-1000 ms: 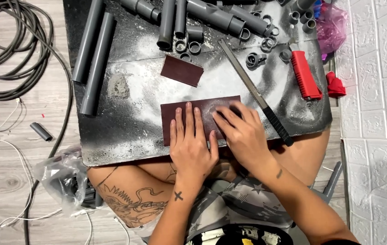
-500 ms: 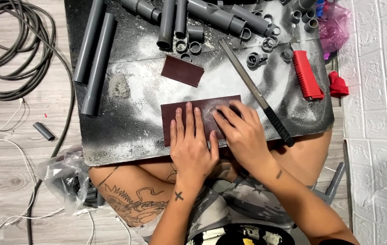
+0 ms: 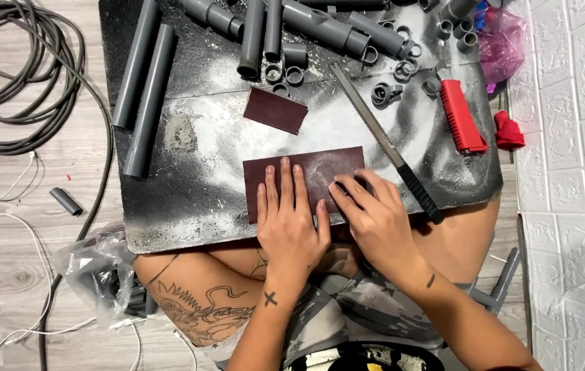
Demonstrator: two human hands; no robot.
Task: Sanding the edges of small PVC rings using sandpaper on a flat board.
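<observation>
A dark red sandpaper sheet point(image 3: 320, 165) lies on the dusty black board point(image 3: 189, 199) across my lap. My left hand point(image 3: 289, 220) lies flat on the sheet's near left part, fingers straight and close together, pressing it down. My right hand point(image 3: 375, 213) rests on the sheet's right end, fingertips bent over a small dark piece that is almost wholly hidden under them. A long metal file with a black handle point(image 3: 392, 151) lies diagonally just beyond my right hand.
A smaller sandpaper piece point(image 3: 275, 110), grey pipes point(image 3: 145, 89) and several pipe rings and fittings point(image 3: 385, 93) lie further back on the board. A red-handled tool point(image 3: 461, 117) is at the right. Coiled cable point(image 3: 18, 75) lies on the floor to the left, a white wall to the right.
My right hand has slid a little toward me and to the right along the sandpaper. The left hand and the sheet have stayed in place.
</observation>
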